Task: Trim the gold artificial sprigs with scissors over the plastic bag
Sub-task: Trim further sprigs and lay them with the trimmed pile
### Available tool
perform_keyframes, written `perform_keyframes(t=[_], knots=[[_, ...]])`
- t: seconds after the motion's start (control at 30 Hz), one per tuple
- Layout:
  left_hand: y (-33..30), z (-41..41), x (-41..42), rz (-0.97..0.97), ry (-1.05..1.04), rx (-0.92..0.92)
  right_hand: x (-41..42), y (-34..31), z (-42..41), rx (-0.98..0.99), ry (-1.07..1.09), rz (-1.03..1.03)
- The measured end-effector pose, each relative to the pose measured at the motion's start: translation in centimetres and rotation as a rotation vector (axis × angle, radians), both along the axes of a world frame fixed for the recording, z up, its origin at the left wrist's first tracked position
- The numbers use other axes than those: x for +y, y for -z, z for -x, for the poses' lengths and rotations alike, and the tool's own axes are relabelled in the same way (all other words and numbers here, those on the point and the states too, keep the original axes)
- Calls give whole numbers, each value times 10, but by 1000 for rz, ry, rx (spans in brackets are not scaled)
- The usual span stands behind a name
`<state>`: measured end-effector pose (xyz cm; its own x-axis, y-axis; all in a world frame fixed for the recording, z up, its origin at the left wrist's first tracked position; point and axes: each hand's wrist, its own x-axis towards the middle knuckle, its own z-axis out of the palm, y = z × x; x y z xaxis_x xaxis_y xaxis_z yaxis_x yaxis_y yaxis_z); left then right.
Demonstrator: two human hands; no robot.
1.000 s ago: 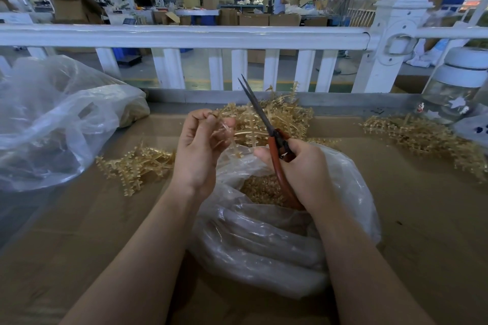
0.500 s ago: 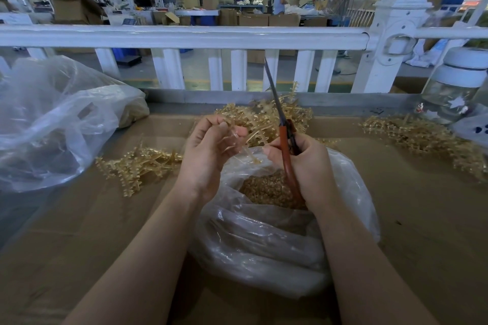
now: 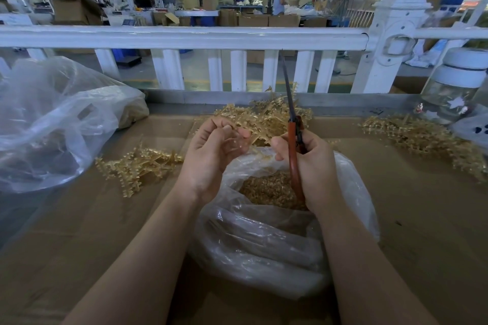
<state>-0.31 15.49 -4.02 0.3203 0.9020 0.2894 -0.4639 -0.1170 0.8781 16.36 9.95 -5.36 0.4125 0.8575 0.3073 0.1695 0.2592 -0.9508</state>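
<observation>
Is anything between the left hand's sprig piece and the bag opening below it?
Nothing visible. The left hand holds a small sprig piece at the far rim of the open bag; the scissors, blades up, sit to the right.

jar (image 3: 459, 87): cut by right edge | scissors (image 3: 292, 140) handles: hidden in right hand (image 3: 314, 166)

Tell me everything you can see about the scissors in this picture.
The scissors have orange-red handles and long, thin, dark metal blades. The blades look closed together and point up and away, toward the white railing. The right hand grips the handles, with the fingers curled round them. The lower handle reaches down over the open mouth of the plastic bag. The blades touch no sprig.
</observation>
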Motion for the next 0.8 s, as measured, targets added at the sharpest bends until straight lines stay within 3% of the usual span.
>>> perform_keyframes(t=[0.23,0.53,0.67,0.8], knots=[[1,-5,-2,-7,-118,-32,-6,-6,3,82,-104,-38],[0,-6,-3,64,-116,-138,1,-1,7,-122,-58,163],[-1,-7,-2,107,-80,-234,-1,-2,8,-110,-71,165],[1,-13,-7,71,-40,-183,0,-3,10,-98,-85,181]])
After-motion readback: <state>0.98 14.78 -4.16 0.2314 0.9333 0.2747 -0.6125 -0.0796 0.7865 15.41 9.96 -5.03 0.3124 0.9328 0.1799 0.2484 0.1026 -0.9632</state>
